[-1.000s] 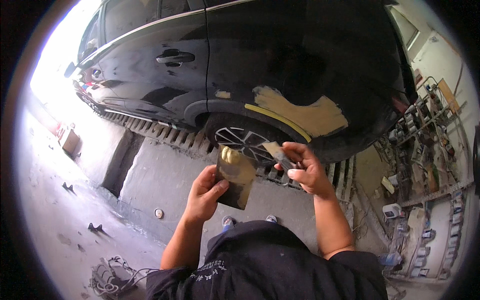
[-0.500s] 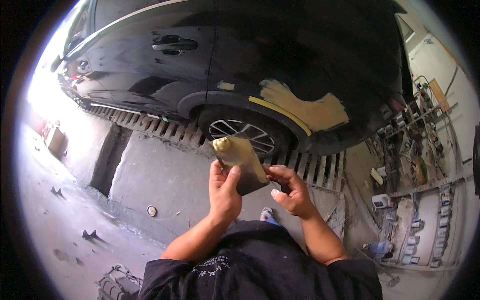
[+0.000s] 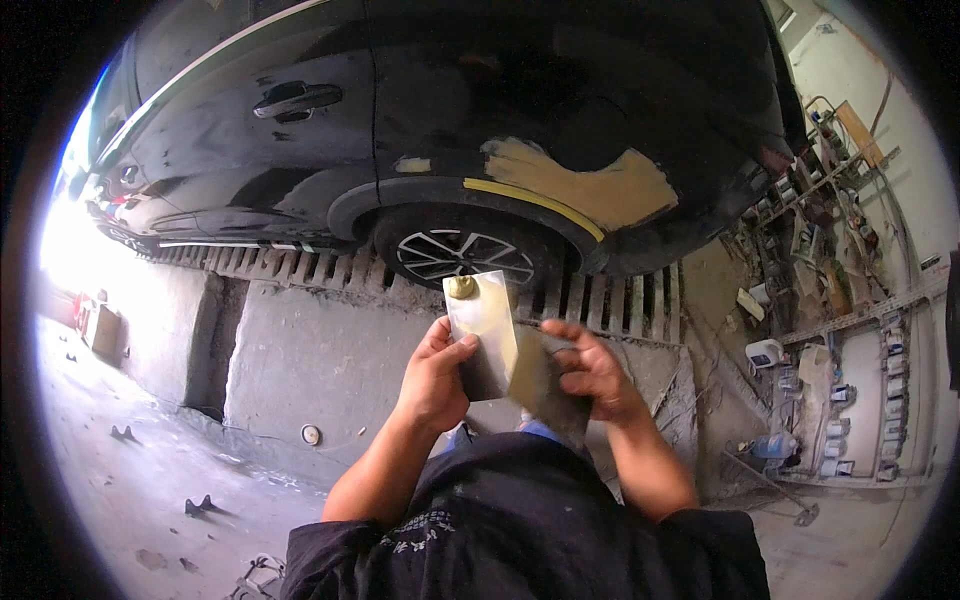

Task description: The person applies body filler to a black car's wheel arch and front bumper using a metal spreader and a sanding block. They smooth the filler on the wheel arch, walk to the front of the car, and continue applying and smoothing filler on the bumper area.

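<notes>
My left hand [image 3: 437,375] is closed on a flat metal putty plate [image 3: 488,355], thumb on its face. A lump of yellowish putty [image 3: 461,287] sits near the plate's upper left corner, with a thinner smear beside it. In my right hand [image 3: 600,378] is a putty spreader [image 3: 548,388], smeared by motion, its blade against or just over the plate's right edge. Beyond both hands stands a black car [image 3: 430,110]. A broad tan putty patch [image 3: 610,195] covers the panel above its wheel [image 3: 465,258], edged below by yellow tape [image 3: 535,207].
A slatted grate [image 3: 625,305] runs under the car. On the right, wall shelves [image 3: 850,320] carry cans and tools, with a white jug [image 3: 764,353] near them. Small dark brackets [image 3: 203,505] and a round lid [image 3: 311,435] lie on the floor at left.
The plate has turned more upright in my left hand. My right hand has swung the spreader into plain sight across the plate's right edge. The view has shifted, moving the car slightly left and up.
</notes>
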{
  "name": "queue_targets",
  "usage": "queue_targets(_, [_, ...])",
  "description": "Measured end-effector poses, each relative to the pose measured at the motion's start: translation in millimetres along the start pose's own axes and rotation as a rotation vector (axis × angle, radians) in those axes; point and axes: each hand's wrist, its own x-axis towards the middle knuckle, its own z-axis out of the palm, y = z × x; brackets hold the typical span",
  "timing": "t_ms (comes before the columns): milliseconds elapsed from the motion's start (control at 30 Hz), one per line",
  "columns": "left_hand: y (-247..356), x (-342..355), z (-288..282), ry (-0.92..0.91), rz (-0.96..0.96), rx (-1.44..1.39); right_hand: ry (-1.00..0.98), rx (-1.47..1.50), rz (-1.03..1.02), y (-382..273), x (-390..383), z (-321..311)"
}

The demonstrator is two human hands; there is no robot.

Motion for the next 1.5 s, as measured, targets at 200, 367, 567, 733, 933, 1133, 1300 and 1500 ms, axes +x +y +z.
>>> queue_targets(200, [-12, 6, 14, -0.066, 0.134, 0.107, 0.074, -0.007, -0.109, -4, 30, -58])
queue_targets(367, [-24, 13, 25, 0.147, 0.518, 0.322, 0.136, -0.165, -0.189, -21, 18, -84])
queue_targets(567, [-56, 8, 33, 0.329, 0.724, 0.871, 0.001, -0.467, -0.175, -36, 56, -76])
queue_targets(733, [-55, 0, 37, 0.474, 0.719, 0.804, -0.057, -0.289, -0.166, -81, 84, -80])
queue_targets(933, [-36, -31, 23, 0.529, 0.574, 0.7, -0.19, -0.403, -0.068, -54, 77, -92])
queue_targets(1133, [-25, -37, 12, 0.819, 0.544, 1.147, -0.265, -0.46, -0.009, -47, 77, -75])
queue_targets(1300, [-13, -24, 5, 0.603, 0.473, 1.185, -0.306, -0.716, 0.021, -38, 79, -56])
queue_targets(1500, [0, -13, 22, 0.433, 0.212, 1.105, -0.33, -0.823, -0.076, -21, 74, -32])
